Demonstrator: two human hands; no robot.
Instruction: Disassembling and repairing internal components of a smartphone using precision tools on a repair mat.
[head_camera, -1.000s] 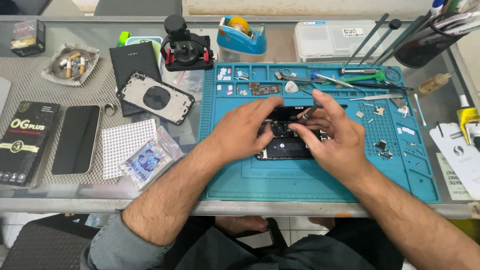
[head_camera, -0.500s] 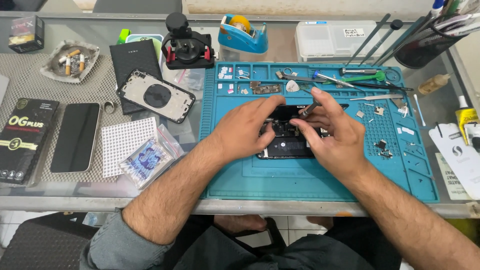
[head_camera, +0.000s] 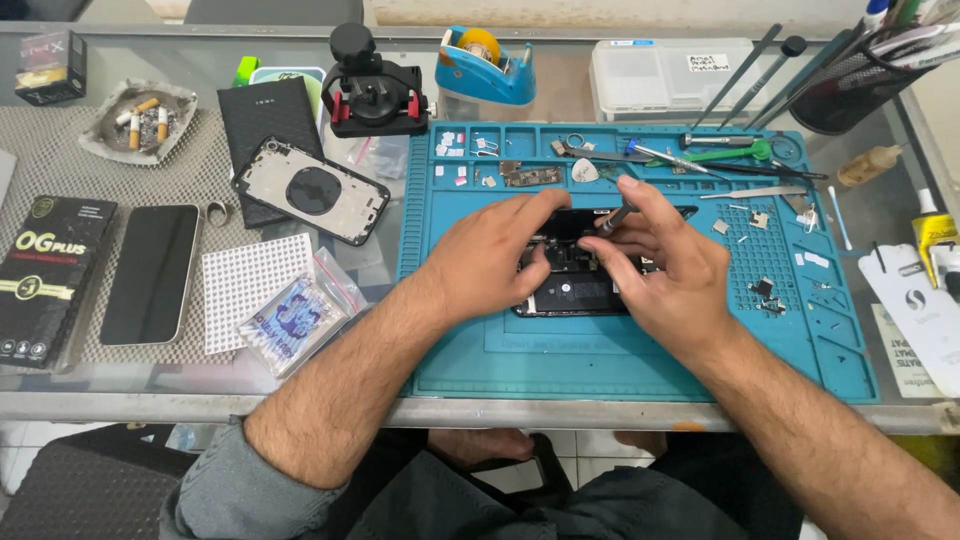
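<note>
1. The opened phone (head_camera: 570, 290) lies flat near the middle of the teal repair mat (head_camera: 640, 365), its dark insides facing up. I judge it light and stiff as a whole, but fragile inside: small boards and thin cables that tear or bend easily. It is best held by its outer frame edges, never by the exposed parts.

2. The left hand (head_camera: 490, 262) rests on the phone's left side, fingers (head_camera: 540, 270) curled down onto the frame and pinning it to the mat, not closed around anything.

3. The right hand (head_camera: 665, 270) covers the phone's right side; its fingers pinch a slim metal tool (head_camera: 618, 215), probably a small screwdriver, whose tip points down into the phone's upper part. The tool looks thin and slippery, so a close pinch near the tip suits it.

4. Around the phone, tiny screws and brackets (head_camera: 765, 290) sit loose on the mat's right side, easily scattered. Tweezers and drivers (head_camera: 690, 155) lie in the mat's upper tray.

5. Left of the mat on the desk (head_camera: 60, 160): a separate back housing (head_camera: 312, 190), a detached screen (head_camera: 150, 272), and an ashtray (head_camera: 140, 122).
</note>
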